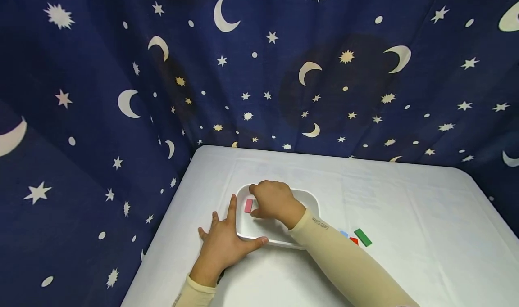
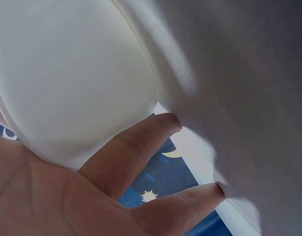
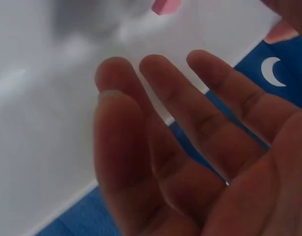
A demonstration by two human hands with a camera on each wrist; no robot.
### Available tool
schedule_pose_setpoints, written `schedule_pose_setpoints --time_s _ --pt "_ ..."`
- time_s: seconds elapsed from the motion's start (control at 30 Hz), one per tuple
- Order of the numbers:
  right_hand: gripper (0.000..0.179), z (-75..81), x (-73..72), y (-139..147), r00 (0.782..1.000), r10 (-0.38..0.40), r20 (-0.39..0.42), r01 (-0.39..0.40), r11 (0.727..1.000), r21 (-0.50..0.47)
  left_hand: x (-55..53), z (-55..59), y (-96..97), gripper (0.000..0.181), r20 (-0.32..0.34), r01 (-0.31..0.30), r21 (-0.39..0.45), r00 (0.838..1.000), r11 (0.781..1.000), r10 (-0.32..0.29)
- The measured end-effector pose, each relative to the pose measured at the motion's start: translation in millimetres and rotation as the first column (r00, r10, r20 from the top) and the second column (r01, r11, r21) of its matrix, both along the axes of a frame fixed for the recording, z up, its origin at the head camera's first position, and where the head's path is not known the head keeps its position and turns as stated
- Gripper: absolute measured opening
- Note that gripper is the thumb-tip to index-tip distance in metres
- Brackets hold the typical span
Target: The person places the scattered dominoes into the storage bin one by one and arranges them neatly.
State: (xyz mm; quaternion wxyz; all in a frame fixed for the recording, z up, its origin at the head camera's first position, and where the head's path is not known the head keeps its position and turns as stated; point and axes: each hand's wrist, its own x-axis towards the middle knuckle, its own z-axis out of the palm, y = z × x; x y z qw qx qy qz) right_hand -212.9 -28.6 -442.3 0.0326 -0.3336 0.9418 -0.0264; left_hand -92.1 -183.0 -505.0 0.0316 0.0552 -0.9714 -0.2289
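A white rounded tray (image 1: 312,198) lies on the table with a small pink block (image 1: 248,205) in its left part. My left hand (image 1: 223,241) is spread against the tray's left front corner, index finger along the left side and thumb along the front rim. Over the inside of the tray hovers my right hand (image 1: 273,201), just right of the pink block. In the right wrist view its fingers (image 3: 205,118) are loosely bent, the thumb overlaps the index finger, and nothing shows held. There the pink block (image 3: 166,6) appears beyond the fingertips.
On the white table (image 1: 413,208), right of the tray, lie a green block (image 1: 362,237), a red block (image 1: 354,241) and a light blue block (image 1: 344,233). The right forearm passes close by them and partly covers the red and blue ones. A dark blue curtain (image 1: 259,73) hangs behind.
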Motion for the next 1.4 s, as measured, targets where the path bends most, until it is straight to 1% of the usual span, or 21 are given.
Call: schedule_pose_setpoints --time_s 0.07,0.17,0.33,0.43,0.53,0.7,0.87,1.07,1.2,1.3,1.4 --pt "0.051 4.8 4.4 5.6 1.0 -0.002 0.001 0.002 1.0 -0.011 0.7 0.3 -0.5 0.151 -0.002 0.002 0.005 1.0 1.0 -0.002" --pt "0.053 11.3 13.7 15.5 1.0 0.0 -0.02 -0.001 0.999 -0.051 1.3 -0.5 -0.9 0.151 0.0 0.005 0.007 1.0 1.0 -0.005" --pt "0.06 19.0 34.0 36.2 0.993 0.018 -0.12 -0.031 0.994 -0.109 1.7 -2.6 -1.1 0.151 0.018 0.001 0.009 1.0 1.0 -0.001" --pt "0.065 19.3 45.8 50.3 0.984 0.008 -0.177 -0.033 0.99 -0.14 1.1 -1.8 -2.1 0.153 0.024 0.0 0.001 1.0 1.0 0.0" --pt "0.069 16.1 56.2 64.1 0.975 -0.018 -0.222 -0.023 0.983 -0.181 0.4 -0.3 -4.8 0.154 0.021 0.003 -0.008 1.0 1.0 -0.003" --pt "0.07 7.9 71.2 86.4 0.962 -0.064 -0.267 -0.014 0.96 -0.281 -0.1 1.5 -8.2 0.152 0.008 0.007 -0.008 1.0 1.0 -0.007" --pt "0.074 -6.0 82.2 111.6 0.956 -0.105 -0.275 0.008 0.944 -0.331 0.4 0.4 -6.1 0.151 0.008 0.01 -0.005 1.0 1.0 -0.01" --pt "0.086 -26.3 94.7 143.0 0.943 -0.164 -0.291 0.042 0.923 -0.383 1.2 -1.8 -1.8 0.152 0.015 0.027 0.008 1.0 1.0 -0.027" --pt "0.094 -33.7 98.0 159.6 0.94 -0.189 -0.283 0.06 0.911 -0.407 1.4 -1.8 1.3 0.152 0.017 0.023 0.02 1.0 1.0 -0.024" --pt "0.104 -34.9 96.1 170.2 0.945 -0.192 -0.264 0.077 0.917 -0.39 1.4 -1.6 3.8 0.152 0.023 0.021 0.027 0.999 0.999 -0.022" --pt "0.114 -34.6 92.7 180.3 0.953 -0.191 -0.237 0.1 0.931 -0.351 1.1 -2.2 5.9 0.152 0.037 0.025 0.033 0.999 0.999 -0.027"
